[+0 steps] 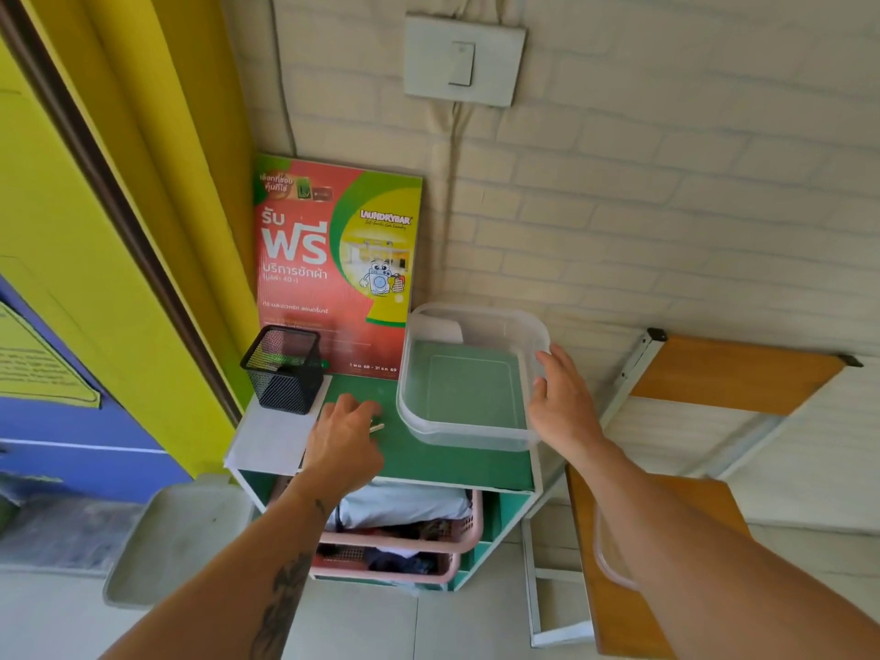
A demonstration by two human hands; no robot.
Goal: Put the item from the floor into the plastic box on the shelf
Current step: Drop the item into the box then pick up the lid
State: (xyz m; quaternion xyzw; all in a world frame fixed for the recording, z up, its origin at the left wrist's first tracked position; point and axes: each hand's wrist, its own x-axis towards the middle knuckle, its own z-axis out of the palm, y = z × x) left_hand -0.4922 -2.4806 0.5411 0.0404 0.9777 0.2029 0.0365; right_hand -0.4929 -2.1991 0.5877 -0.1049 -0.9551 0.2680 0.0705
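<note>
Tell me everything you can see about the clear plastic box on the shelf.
The plastic box is a clear, shallow rectangular tub with rounded corners and a thick rim. It has no lid on and looks empty, apart from a pale label on its far-left inner wall. It sits upright on the right side of the green shelf top, which shows through its base, just in front of a red poster. The right hand is at its right rim, fingers seemingly touching it.

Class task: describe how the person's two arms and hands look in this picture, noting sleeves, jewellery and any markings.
Both forearms are bare, with no sleeves, gloves, watch or rings in view. The left forearm carries dark tattoos: a large leafy design along its length and a smaller mark near the wrist below the left hand. The right hand and its forearm show no markings. Fingers on both hands are bare.
</note>
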